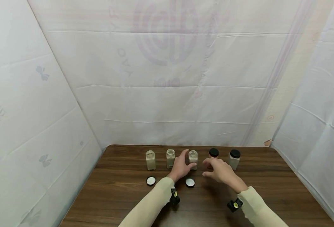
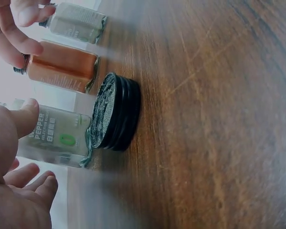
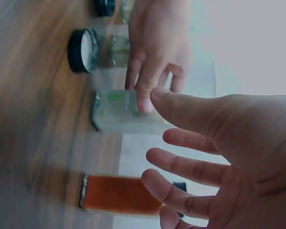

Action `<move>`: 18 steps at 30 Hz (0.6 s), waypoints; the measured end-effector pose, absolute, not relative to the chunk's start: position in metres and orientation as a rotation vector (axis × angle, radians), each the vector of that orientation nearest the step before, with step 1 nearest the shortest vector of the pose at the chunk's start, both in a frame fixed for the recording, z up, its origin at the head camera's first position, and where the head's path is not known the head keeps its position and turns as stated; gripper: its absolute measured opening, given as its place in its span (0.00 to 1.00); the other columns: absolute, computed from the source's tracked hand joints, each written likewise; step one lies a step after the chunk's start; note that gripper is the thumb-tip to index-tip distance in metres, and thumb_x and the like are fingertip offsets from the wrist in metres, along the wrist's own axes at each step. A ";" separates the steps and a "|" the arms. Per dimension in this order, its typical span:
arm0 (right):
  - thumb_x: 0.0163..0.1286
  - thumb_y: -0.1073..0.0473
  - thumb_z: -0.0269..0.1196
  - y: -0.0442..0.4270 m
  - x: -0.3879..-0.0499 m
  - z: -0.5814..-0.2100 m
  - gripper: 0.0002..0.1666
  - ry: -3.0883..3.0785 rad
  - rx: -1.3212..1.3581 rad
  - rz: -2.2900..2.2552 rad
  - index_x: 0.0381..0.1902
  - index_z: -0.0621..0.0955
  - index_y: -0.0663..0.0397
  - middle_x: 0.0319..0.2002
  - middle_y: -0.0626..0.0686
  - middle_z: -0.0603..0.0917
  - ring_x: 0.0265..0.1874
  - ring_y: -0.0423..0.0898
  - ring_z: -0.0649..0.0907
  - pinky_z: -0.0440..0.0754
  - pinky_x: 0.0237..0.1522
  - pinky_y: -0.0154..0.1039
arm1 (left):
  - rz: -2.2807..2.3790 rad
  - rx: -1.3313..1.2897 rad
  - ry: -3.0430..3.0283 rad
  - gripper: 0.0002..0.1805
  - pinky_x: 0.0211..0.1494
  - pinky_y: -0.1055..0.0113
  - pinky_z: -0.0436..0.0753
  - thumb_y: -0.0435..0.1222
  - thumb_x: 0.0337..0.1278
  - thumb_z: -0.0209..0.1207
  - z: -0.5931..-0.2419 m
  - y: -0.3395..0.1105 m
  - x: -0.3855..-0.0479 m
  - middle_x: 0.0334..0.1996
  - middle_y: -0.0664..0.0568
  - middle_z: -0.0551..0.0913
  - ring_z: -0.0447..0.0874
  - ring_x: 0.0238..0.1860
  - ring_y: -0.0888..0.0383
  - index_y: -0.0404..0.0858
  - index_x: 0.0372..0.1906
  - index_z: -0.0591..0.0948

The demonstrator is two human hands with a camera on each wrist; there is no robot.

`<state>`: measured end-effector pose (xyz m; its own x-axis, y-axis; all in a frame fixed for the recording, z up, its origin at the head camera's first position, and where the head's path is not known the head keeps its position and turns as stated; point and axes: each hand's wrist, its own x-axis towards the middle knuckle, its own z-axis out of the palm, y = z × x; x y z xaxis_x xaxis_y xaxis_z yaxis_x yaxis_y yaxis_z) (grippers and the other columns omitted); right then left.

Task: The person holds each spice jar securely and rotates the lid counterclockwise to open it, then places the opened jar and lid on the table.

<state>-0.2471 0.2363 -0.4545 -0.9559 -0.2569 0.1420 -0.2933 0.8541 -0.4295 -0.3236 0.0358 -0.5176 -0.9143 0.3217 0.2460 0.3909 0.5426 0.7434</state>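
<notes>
An uncapped glass jar of pale contents (image 1: 193, 156) stands upright in the middle of a row, its label reading "PEPPER" in the left wrist view. Around its left side is my left hand (image 1: 181, 166), fingers spread, the thumb across its front; firm contact cannot be told. My right hand (image 1: 220, 171) hovers before a black-capped orange jar (image 3: 121, 194), fingers loosely bent and holding nothing. Two more uncapped jars stand to the left, one at the far left (image 1: 150, 160) and one beside my left hand (image 1: 170, 158). At the right end is a black-capped pale jar (image 1: 233, 160).
Two black lids lie inner side up on the brown wooden table (image 1: 113, 189), one before the leftmost jar (image 1: 151, 181) and one before the middle jar (image 1: 190, 182). White printed sheets (image 1: 161, 104) hang behind the table and along its sides.
</notes>
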 end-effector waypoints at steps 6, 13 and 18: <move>0.61 0.53 0.77 0.247 -0.246 -0.446 0.23 -2.910 0.441 0.644 0.53 0.85 0.49 0.45 0.53 0.86 0.42 0.53 0.86 0.84 0.38 0.53 | -1.358 -0.690 -2.637 0.41 0.64 0.46 0.77 0.43 0.65 0.69 -0.513 0.035 -0.323 0.69 0.37 0.74 0.73 0.69 0.40 0.36 0.77 0.64; 0.62 0.53 0.77 0.252 -0.244 -0.444 0.22 -2.905 0.424 0.637 0.53 0.85 0.50 0.44 0.54 0.86 0.41 0.51 0.85 0.84 0.37 0.52 | -1.356 -0.705 -2.651 0.40 0.64 0.47 0.77 0.44 0.66 0.68 -0.508 0.036 -0.321 0.68 0.38 0.75 0.73 0.68 0.40 0.37 0.77 0.65; 0.63 0.53 0.76 0.254 -0.243 -0.445 0.23 -2.902 0.404 0.653 0.55 0.85 0.52 0.44 0.55 0.86 0.41 0.54 0.86 0.83 0.35 0.52 | -1.338 -0.709 -2.645 0.40 0.64 0.48 0.77 0.44 0.66 0.68 -0.506 0.036 -0.319 0.68 0.39 0.75 0.74 0.68 0.42 0.38 0.76 0.65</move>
